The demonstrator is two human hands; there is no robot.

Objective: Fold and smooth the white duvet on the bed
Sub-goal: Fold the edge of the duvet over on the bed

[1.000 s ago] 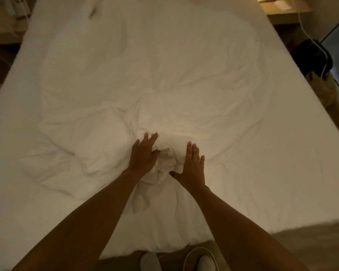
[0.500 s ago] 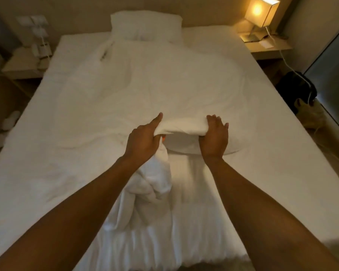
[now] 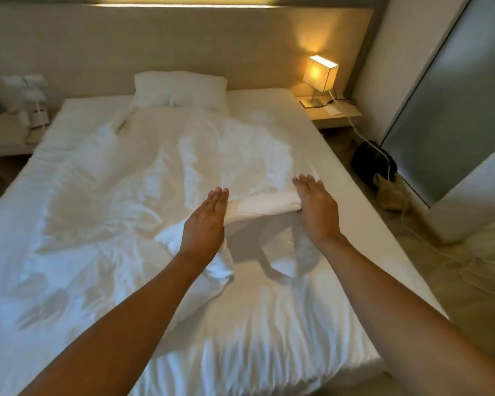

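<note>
The bed [image 3: 312,144] fills the view, and the white duvet [image 3: 160,172] lies rumpled across most of it, from the pillow [image 3: 180,88] down to the foot. Its near edge is lifted off the mattress in a thick rolled band [image 3: 262,207] between the two hands, with loose cloth hanging below. This looks like the folding step: the near edge is being carried up toward the head of the bed. The left hand [image 3: 205,227] presses the band's left end with straight fingers. The right hand [image 3: 315,207] meets the right end, fingers straight and together; whether a thumb hooks beneath I cannot tell. Next, the band probably needs laying down flat further up, then smoothing outward over the creases.
</note>
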